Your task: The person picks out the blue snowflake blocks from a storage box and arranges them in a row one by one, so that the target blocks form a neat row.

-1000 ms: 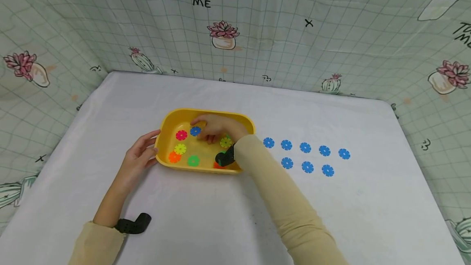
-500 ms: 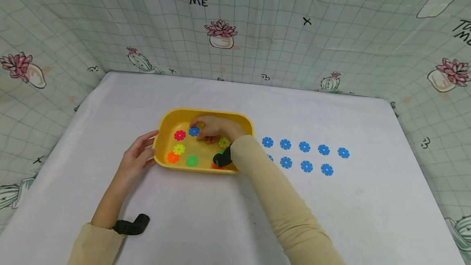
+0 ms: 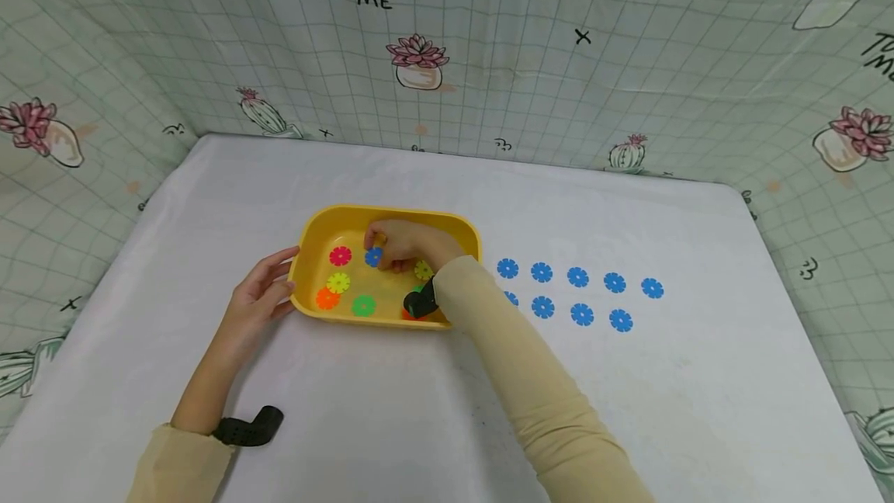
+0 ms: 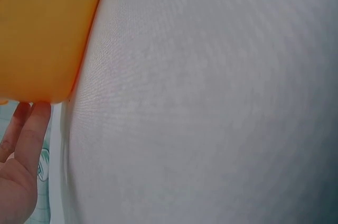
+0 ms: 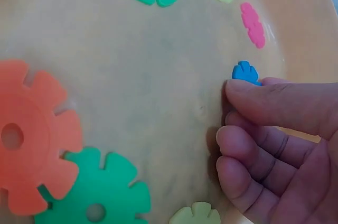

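Inside the yellow tray [image 3: 384, 322] my right hand [image 3: 408, 243] pinches a blue snowflake disc [image 3: 373, 257] between thumb and index finger. In the right wrist view the blue disc [image 5: 245, 72] is partly hidden behind the thumb, and the other fingers are curled below. My left hand [image 3: 260, 293] touches the tray's left end with its fingers fairly straight. The left wrist view shows the fingers [image 4: 33, 137] against the tray's outer wall [image 4: 45, 34]. Near the pinched disc lie a pink disc [image 3: 341, 256] and a yellow disc [image 3: 338, 282].
Orange [image 3: 327, 299] and green [image 3: 363, 306] discs also lie in the tray, with more partly under the right wrist. Right of it, several blue discs [image 3: 577, 277] form two rows on the white tablecloth [image 3: 698, 394]. A patterned curtain [image 3: 517, 45] stands behind.
My right fingers have closed on the blue disc and shifted it slightly right and toward me. The left hand stays at the tray's end. The head view has shifted a little.
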Motion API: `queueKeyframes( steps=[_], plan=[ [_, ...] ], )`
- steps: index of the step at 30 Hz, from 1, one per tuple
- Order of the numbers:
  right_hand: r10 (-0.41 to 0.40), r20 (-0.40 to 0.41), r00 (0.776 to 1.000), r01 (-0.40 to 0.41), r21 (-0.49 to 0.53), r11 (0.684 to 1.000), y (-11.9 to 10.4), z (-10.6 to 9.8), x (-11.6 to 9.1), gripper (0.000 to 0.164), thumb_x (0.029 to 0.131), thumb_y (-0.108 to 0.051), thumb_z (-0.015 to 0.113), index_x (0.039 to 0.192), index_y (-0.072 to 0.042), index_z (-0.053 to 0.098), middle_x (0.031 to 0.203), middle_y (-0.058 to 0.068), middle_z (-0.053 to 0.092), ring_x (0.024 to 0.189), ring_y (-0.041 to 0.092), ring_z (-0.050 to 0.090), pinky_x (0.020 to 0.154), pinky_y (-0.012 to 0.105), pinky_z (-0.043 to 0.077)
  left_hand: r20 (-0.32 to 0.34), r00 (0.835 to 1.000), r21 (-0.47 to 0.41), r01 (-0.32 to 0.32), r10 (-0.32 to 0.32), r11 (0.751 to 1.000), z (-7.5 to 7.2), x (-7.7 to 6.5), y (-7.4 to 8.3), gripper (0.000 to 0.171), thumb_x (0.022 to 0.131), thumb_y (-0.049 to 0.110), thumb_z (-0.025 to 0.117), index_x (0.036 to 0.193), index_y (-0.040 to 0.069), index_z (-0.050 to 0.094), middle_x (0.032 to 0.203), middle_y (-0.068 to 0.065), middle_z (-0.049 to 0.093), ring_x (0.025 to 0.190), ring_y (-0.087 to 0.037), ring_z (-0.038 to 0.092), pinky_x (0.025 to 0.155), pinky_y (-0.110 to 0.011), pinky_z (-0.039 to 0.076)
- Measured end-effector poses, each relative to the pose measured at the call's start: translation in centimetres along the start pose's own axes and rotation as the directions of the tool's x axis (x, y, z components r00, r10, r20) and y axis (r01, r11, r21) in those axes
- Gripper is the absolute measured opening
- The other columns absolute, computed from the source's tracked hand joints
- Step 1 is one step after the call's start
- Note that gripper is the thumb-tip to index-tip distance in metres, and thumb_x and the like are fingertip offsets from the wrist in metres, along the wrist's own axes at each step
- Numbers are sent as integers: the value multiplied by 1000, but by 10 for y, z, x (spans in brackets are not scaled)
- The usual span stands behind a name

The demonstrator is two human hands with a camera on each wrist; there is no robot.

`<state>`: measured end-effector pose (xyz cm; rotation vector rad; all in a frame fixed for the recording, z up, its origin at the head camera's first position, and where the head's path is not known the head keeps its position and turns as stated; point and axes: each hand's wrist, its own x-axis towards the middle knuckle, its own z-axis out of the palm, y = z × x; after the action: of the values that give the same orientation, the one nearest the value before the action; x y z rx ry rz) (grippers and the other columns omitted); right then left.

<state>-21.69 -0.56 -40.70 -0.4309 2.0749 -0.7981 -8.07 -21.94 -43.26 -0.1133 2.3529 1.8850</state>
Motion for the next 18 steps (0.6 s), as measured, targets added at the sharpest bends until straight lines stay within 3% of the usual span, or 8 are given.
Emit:
queueKeyframes(
  steps=[6,18],
  plan=[
    [-7,-7,1000,7,-28,1000,-2,1,0,30,86,-2,62,110,-12,47,93,6,47,59,15,45,54,20,42,-4,1000,-4,3,-3,1000,-1,0,-1,45,97,19,42,142,17,37,125,2,46,101,2,53,79,-11,49],
    [-2,-17,1000,1,-35,999,-1,2,0,30,85,-2,63,106,-14,45,85,5,44,58,16,44,53,20,41,-1,1000,-22,1,-1,1000,0,0,0,45,97,18,43,141,17,38,123,5,47,101,2,54,80,-12,49]
  ],
)
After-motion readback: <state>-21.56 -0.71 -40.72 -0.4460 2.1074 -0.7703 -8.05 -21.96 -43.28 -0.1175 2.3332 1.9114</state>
